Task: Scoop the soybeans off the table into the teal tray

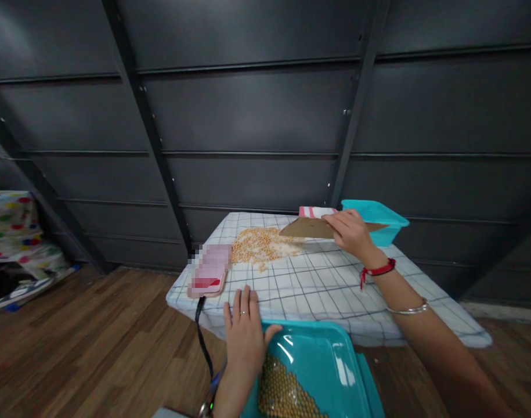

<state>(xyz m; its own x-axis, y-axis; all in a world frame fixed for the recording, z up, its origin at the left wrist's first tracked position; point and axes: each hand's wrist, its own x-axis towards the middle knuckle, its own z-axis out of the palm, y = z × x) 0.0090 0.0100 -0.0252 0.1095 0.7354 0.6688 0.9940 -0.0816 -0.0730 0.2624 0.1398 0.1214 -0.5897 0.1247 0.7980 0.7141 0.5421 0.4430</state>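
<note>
My right hand [349,233] grips a flat piece of brown cardboard [311,227], tilted just above the checked tablecloth. Left of the cardboard, yellow soybean-like grains [259,239] lie spread over the cloth, with paler, finer grains at their right side. My left hand [244,331] rests with fingers stretched out at the near table edge, its thumb by the rim of a teal tray [321,326]. Inside that tray, round yellow-brown beans or beads [286,390] are heaped toward the left; my left forearm hides part of its side.
A pink phone-like object [213,264], partly blurred out, lies at the table's left with a black strap [201,334] hanging down. A smaller teal basin [380,226] and a pink-striped cloth [315,212] stand at the back. Behind is a dark panelled wall [248,110].
</note>
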